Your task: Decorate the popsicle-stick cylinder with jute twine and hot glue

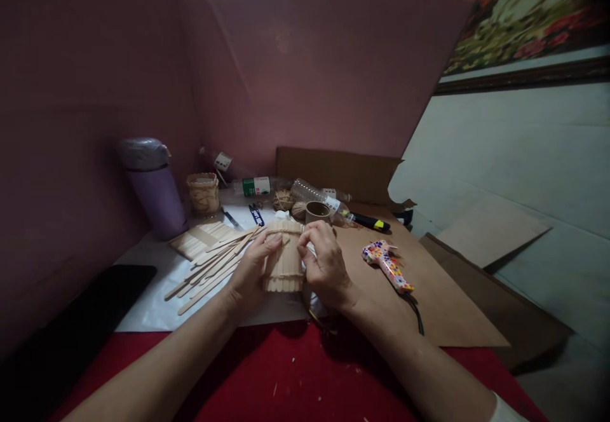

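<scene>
A small cup-shaped holder of popsicle sticks [283,260] stands upright between my hands, with twine round it near the top and the bottom. My left hand [252,260] grips its left side, thumb on the front near the upper twine. At its upper right, the fingers of my right hand [324,257] are pinched together close to the twine; what they hold, if anything, is too small to make out. Loose popsicle sticks [210,272] lie in a pile left of my left hand. A flower-patterned glue gun [388,266] rests to the right on brown cardboard [443,307].
A purple tumbler [155,187] and a twine-wrapped holder [203,193] stand at the back left. Behind my hands are plastic bottles [309,192], twine balls [283,200], a tape roll [318,210], blue snips [256,215] and a black-yellow cutter [370,222]. Red cloth [286,377] covers the front.
</scene>
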The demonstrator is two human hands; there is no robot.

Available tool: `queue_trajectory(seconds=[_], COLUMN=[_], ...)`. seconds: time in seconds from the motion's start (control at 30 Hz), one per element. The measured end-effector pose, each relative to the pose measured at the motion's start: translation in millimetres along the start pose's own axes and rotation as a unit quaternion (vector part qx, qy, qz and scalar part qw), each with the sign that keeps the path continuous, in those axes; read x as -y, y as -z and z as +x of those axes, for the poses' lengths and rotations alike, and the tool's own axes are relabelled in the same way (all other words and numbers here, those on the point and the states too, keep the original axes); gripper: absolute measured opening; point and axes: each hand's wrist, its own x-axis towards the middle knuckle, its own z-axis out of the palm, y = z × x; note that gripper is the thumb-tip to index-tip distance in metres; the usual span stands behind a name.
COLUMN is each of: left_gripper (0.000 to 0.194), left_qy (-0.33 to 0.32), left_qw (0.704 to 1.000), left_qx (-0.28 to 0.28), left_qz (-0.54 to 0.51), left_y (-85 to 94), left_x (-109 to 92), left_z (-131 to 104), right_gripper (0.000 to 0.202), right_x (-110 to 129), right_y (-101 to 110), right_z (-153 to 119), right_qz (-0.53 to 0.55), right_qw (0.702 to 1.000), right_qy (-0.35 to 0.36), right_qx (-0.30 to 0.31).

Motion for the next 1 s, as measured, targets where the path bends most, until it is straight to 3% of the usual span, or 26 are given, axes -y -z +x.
queue_trajectory(seconds=[0.13, 0.57, 0.8, 0.9, 1.0], left_gripper=[0.032, 0.032, 0.032, 0.029, 0.03], left_qy=[0.002, -0.072, -0.116, -0.11, -0.081], left_qw=[1.0, 0.997, 0.99, 0.992, 0.996], left_qx=[-0.003, -0.014, -0.035, -0.037, -0.027], left_qz=[-0.016, 0.032, 0.077, 0.05, 0.025], left_y=[-1.3, 0.8, 1.0, -0.6, -3.1], left_x=[-3, 2, 3, 3, 1], left_z=[0, 0, 2, 3, 2], right_gripper=[0.01, 0.01, 0.015, 0.016, 0.016], right_x=[-1, 4, 11, 17, 19], right_y=[-2, -3, -9, -9, -6], right_z=[-3, -2, -6, -8, -7], right_qz=[0.023, 0.015, 0.057, 0.065, 0.076], right_qw=[0.999, 0.999, 0.997, 0.998, 0.997], right_qy=[-0.013, 0.002, -0.042, -0.018, -0.026], right_qx=[-0.043, -0.029, -0.023, -0.003, -0.023])
